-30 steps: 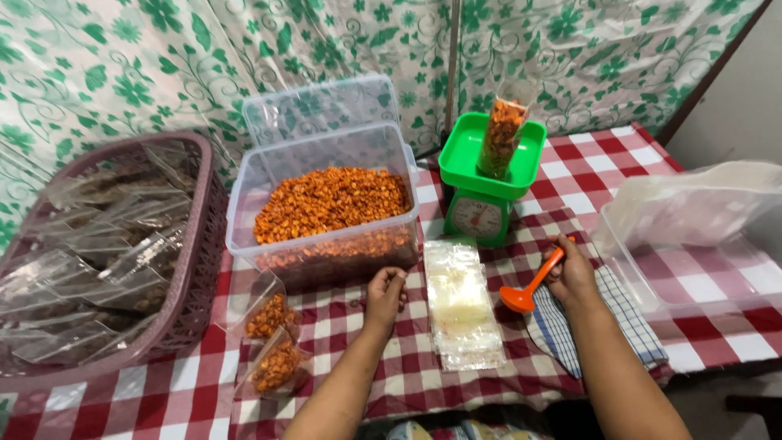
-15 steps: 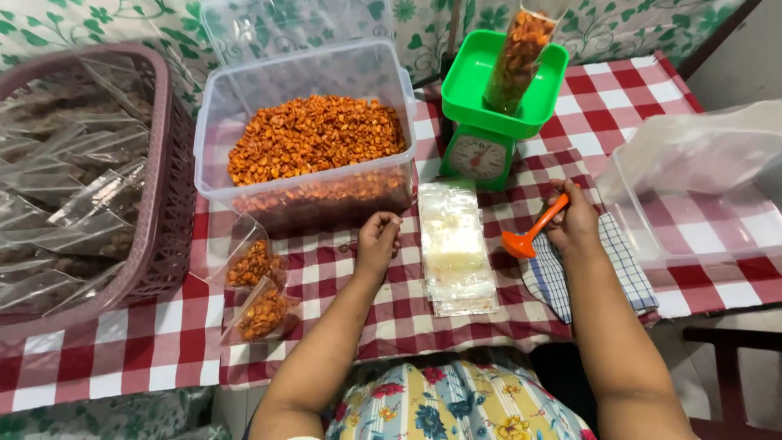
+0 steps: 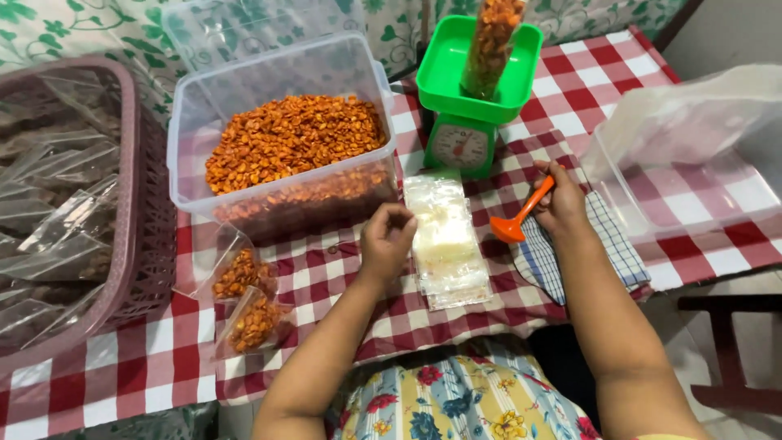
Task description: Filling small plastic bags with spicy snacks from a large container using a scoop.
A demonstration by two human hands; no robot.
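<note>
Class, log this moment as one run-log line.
left hand: pinching at stack of clear bags | right hand: holding orange scoop | filled bag: upright on green scale

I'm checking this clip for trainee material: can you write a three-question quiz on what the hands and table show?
1. True or false: the right hand holds an orange scoop.
2. What is the left hand touching? A) green scale B) stack of clear bags C) purple basket
3. What stands in the green scale pan?

Key: 1 true. 2 B, the stack of clear bags. 3 An upright filled bag of orange snack.
</note>
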